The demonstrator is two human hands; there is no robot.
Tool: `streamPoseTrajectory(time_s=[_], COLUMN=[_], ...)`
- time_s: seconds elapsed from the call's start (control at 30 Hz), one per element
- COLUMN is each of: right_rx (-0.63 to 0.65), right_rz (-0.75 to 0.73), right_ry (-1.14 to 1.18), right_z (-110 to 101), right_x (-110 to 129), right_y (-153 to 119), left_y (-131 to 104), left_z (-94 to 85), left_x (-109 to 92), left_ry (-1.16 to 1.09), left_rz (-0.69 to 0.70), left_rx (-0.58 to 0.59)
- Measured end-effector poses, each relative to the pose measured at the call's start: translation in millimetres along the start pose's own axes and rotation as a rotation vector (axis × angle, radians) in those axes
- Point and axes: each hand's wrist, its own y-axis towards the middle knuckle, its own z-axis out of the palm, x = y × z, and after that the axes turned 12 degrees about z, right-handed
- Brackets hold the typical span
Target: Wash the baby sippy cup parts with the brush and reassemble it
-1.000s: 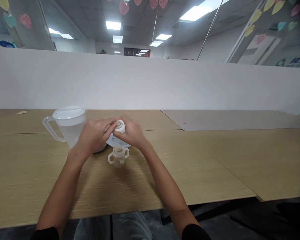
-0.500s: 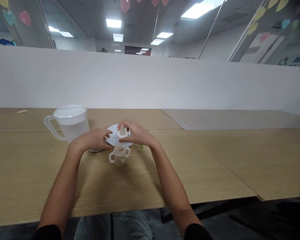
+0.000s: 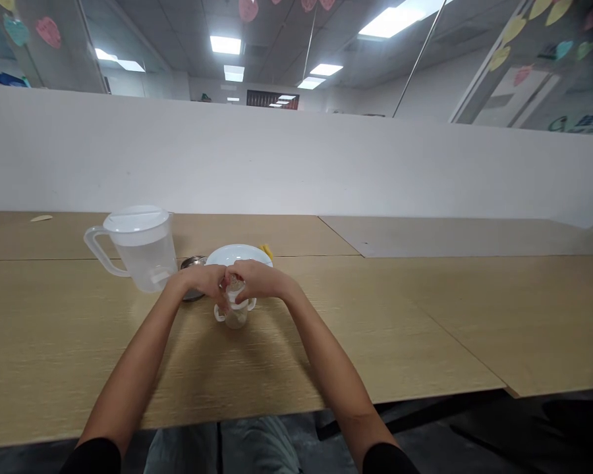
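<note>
A clear two-handled baby bottle [image 3: 236,319] stands upright on the table in front of me. At its neck, my right hand [image 3: 257,280] is closed round the white ring of the bottle's nipple top [image 3: 236,288], which sits at the bottle's mouth. My left hand [image 3: 208,283] is curled against the left side of the bottle's neck, with its fingertips close to the right hand's. Fingers partly hide the nipple and the ring. Behind both hands lies a white plate [image 3: 240,251].
Left of the hands stands a clear lidded pitcher [image 3: 145,253] with a large handle. A shiny metal dish [image 3: 194,261] is between pitcher and plate. Something yellow [image 3: 266,251] shows at the plate's right edge. A white partition [image 3: 296,164] rises behind the table.
My right hand has brought the nipple top down from above the plate onto the bottle's mouth. My left hand has moved right, to the bottle's neck.
</note>
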Motion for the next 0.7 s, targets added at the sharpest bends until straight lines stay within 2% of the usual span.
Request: streamPoseTrajectory(time_s=[0.13,0.27,0.5,0.7], right_rx=[0.054,-0.005,-0.084,-0.118], right_rz=[0.006,0.031,0.305,0.408], right_ry=[0.013,-0.003,-0.156,-0.193], right_z=[-3,-3,-1,9], right_x=[-5,-4,9,21], right_y=[-6,-8,-5,3], left_y=[3,5,5,5], left_z=[2.6,4.2,2.9,3.5], left_x=[1,6,5,7], left_ry=[0.002,-0.097,-0.091,-0.071], left_rz=[-0.024,0.023,0.033,0.036], left_rx=[0.007,0.032,0.040,0.008])
